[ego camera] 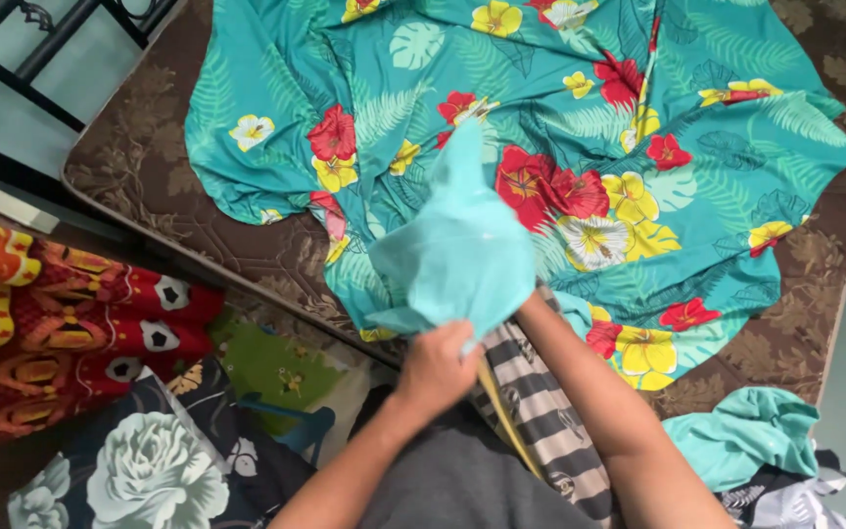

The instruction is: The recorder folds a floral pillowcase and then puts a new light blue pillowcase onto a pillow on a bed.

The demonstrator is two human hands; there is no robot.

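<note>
A teal bedsheet (540, 118) printed with red, yellow and white flowers lies crumpled over a brown quilted mattress (149, 167). A plain light-blue underside part of the sheet (457, 250) is bunched up into a cone near the front edge. My left hand (435, 367) grips the lower edge of that bunched cloth. My right forearm (589, 382) reaches into the bunch, and the right hand itself is hidden inside the fabric. A grey and white striped cloth (536, 411) hangs below my arms.
A red and orange patterned blanket (61, 323) lies at the left, a dark cloth with big white flowers (149, 470) below it. A crumpled teal cloth (746, 431) sits at the lower right. A black metal bed frame (31, 49) stands top left.
</note>
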